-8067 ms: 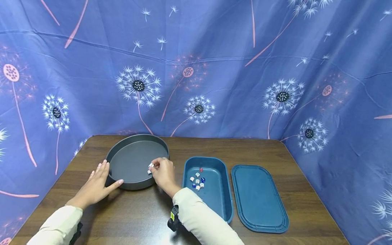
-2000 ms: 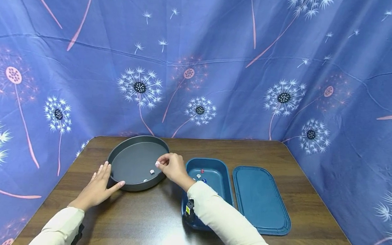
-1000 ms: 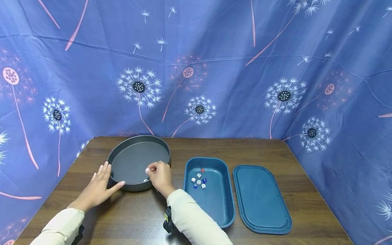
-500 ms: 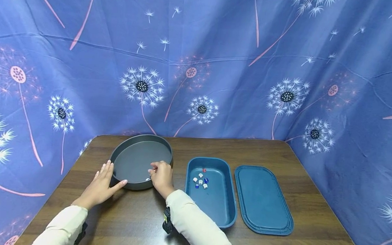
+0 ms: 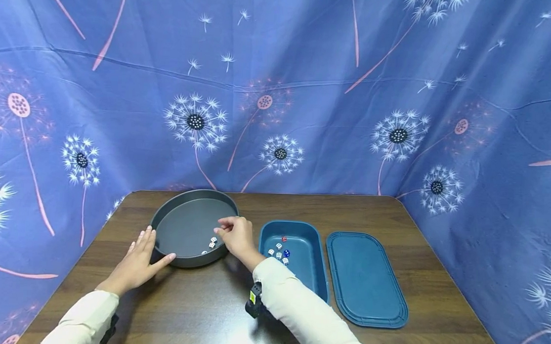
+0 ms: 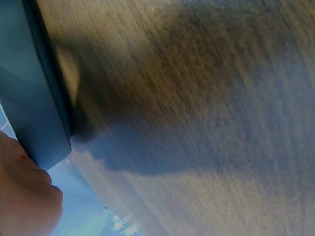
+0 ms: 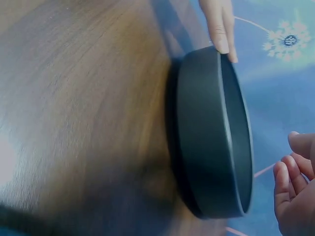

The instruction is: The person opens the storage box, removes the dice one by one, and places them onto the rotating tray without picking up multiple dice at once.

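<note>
A round dark grey pan (image 5: 196, 225) stands at the left of the table. My left hand (image 5: 133, 268) rests on its left rim with fingers straight and thumb spread along the near side. Inside the pan, near its right wall, lie three white dice (image 5: 212, 245). Just above that right rim hovers my right hand (image 5: 239, 236). In the right wrist view its thumb and bent fingers (image 7: 282, 184) are apart with nothing between them. Right of the pan, a blue plastic tub (image 5: 305, 228) holds several white dice (image 5: 279, 255), a red die (image 5: 284, 239) and a blue die (image 5: 287, 253).
A blue lid (image 5: 367, 281) lies flat to the right of the tub. Behind the wooden table (image 5: 193, 311) hangs a blue cloth with dandelion prints (image 5: 305, 102). My right sleeve (image 5: 298, 304) covers the tub's near left part.
My right hand brought a white die from the tub side down into the pan and let it go there. It has since moved up and right. My left hand stays on the rim.
</note>
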Action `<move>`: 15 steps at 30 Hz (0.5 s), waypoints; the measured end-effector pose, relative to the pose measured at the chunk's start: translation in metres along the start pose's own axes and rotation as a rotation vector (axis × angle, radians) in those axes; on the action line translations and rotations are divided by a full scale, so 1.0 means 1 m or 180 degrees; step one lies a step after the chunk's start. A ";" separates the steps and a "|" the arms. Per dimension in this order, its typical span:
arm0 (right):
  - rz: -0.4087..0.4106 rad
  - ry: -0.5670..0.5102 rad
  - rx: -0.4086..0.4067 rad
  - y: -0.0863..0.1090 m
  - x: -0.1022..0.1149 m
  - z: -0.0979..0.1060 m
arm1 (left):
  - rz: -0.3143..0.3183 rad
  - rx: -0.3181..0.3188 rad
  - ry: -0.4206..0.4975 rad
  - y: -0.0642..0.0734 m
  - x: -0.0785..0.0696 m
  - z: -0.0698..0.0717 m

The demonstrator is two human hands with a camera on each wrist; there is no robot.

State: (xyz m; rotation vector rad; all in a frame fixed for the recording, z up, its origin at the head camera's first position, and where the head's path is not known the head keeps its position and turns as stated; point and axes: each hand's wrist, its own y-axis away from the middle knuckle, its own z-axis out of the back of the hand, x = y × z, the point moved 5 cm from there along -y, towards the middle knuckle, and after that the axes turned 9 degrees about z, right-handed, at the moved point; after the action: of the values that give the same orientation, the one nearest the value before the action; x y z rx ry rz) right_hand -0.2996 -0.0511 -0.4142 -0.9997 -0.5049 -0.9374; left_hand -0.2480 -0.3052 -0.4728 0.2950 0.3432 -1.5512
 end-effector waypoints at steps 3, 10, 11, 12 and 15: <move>-0.0031 -0.0045 0.0049 0.001 -0.001 0.013 | 0.0015 0.0038 -0.0012 -0.001 0.001 -0.001; -0.0019 -0.0029 0.0097 0.005 -0.002 0.042 | 0.0025 0.0054 -0.0013 -0.001 0.003 -0.002; -0.0001 -0.0027 0.0099 0.007 -0.003 0.046 | 0.0025 0.0049 -0.0016 -0.001 0.003 -0.001; 0.0019 -0.0028 0.0104 0.008 -0.004 0.050 | 0.0025 0.0049 -0.0021 -0.001 0.003 -0.002; 0.0000 0.0018 0.0126 0.013 -0.009 0.060 | 0.0016 0.0042 -0.0025 -0.001 0.003 -0.002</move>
State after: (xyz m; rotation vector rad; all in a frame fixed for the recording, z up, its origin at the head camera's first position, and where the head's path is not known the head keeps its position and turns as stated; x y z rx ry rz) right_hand -0.2903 0.0082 -0.3988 -0.9609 -0.5169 -0.9268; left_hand -0.2489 -0.3071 -0.4756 0.2998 0.3261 -1.5498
